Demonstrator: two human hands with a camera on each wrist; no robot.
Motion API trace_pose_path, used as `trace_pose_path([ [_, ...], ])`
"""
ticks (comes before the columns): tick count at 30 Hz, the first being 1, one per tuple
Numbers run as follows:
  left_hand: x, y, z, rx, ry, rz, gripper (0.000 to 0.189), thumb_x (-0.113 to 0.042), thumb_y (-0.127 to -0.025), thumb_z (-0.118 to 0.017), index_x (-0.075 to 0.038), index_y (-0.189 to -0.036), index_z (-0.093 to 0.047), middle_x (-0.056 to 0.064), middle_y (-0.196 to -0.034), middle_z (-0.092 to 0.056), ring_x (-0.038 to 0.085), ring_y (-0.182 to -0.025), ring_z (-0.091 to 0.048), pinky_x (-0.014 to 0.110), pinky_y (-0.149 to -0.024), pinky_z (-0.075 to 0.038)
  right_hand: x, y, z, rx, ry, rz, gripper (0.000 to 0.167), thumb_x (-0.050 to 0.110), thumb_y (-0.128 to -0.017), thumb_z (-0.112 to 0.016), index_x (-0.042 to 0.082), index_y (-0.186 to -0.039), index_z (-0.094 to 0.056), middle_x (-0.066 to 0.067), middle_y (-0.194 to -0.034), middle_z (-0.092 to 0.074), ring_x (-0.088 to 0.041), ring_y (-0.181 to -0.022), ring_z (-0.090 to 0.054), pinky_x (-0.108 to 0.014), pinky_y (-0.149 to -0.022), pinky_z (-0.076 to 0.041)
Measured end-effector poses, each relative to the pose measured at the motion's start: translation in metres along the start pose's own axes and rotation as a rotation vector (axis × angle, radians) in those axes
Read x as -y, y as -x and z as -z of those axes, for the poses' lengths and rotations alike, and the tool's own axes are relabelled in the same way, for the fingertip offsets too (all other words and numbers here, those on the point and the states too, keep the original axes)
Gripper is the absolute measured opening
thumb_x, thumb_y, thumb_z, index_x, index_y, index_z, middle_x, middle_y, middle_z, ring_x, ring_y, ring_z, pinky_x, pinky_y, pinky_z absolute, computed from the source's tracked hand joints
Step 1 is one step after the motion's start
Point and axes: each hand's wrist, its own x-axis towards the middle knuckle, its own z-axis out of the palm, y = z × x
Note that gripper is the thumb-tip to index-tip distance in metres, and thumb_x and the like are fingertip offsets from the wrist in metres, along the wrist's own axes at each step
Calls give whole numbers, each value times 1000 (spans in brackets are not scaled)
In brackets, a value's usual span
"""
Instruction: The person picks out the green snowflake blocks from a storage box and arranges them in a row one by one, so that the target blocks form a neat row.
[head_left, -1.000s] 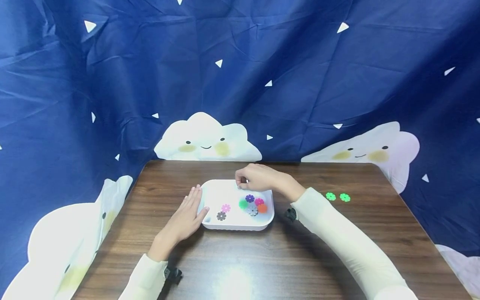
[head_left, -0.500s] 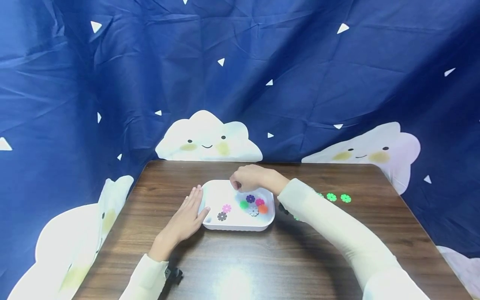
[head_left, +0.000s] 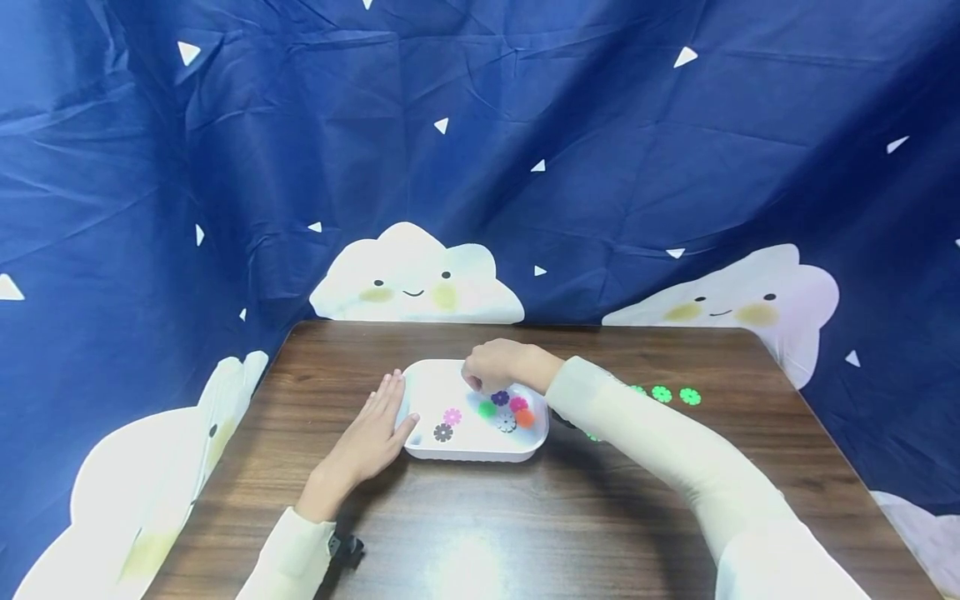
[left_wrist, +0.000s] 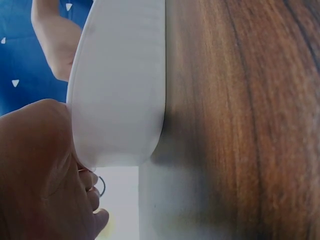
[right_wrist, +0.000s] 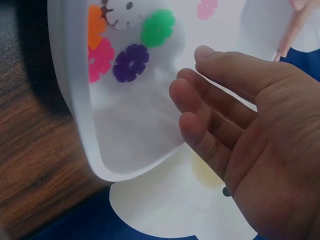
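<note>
On the table stands a white plastic tray [head_left: 431, 387] holding flower-shaped snowflake discs. My left hand [head_left: 372, 437] rests against the tray's left rim with its fingers straight; the left wrist view shows the tray's outer wall [left_wrist: 120, 75] beside it. Over the tray's far side hovers my right hand [head_left: 497, 365]. Its fingers are loosely bent and hold nothing, as the right wrist view shows. Closest to it lies a purple disc [right_wrist: 131, 63], with green [right_wrist: 158, 28], magenta [head_left: 518, 403], orange [head_left: 525, 417] and light grey [head_left: 507, 422] discs. A pink disc [head_left: 452, 416] and a dark grey disc [head_left: 443, 432] sit further left.
Right of the tray, several green discs [head_left: 662, 393] lie on the brown wooden table [head_left: 420, 525], some partly hidden by the right sleeve [head_left: 637, 429]. A blue curtain [head_left: 480, 167] with printed clouds hangs behind the table's far edge.
My right hand has shifted left over the tray, then dipped slightly toward the discs. Its sleeve has moved left, so more green discs show. The left hand keeps its place.
</note>
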Motion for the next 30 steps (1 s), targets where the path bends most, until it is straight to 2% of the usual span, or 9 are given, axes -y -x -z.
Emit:
trace_pose_path([
  [7, 2, -2, -1, -11, 4, -5, 77, -42, -114, -45, 7, -167, -18, 25, -177, -17, 40, -166, -14, 61, -133, -22, 1, -8, -4, 26, 66, 4, 14, 15, -95, -78, 26, -90, -71, 9, -90, -70, -12, -80, -61, -27, -78, -54],
  [18, 2, 0, 1, -22, 6, -12, 77, -42, -114, -46, 7, -167, -19, 24, -176, -18, 40, -165, -16, 61, -133, -22, 12, -13, -14, 55, 226, 32, 20, 22, -88, -87, 24, -85, -68, 9, -82, -67, -10, -73, -59, -25, -70, -51],
  [22, 1, 3, 1, -17, -4, -6, 77, -41, -113, -47, 8, -166, -20, 25, -176, -18, 41, -165, -16, 61, -133, -23, 17, -15, -17, 86, 283, 27, 16, 23, -89, -86, 22, -90, -71, 7, -86, -70, -12, -74, -59, -26, -71, -54],
  [25, 0, 3, 1, -12, -11, -4, 77, -42, -113, -46, 7, -167, -19, 25, -176, -18, 41, -165, -16, 61, -133, -23, 18, -17, -19, 91, 336, 21, 14, 31, -93, -83, 22, -95, -73, 6, -89, -72, -12, -75, -59, -26, -74, -56],
  [30, -2, 1, 1, -21, -12, -11, 77, -42, -113, -46, 7, -167, -19, 24, -176, -19, 41, -165, -17, 61, -132, -24, 18, -20, -20, 86, 383, 27, 20, 41, -99, -75, 21, -101, -74, 5, -92, -74, -11, -75, -60, -27, -78, -59],
])
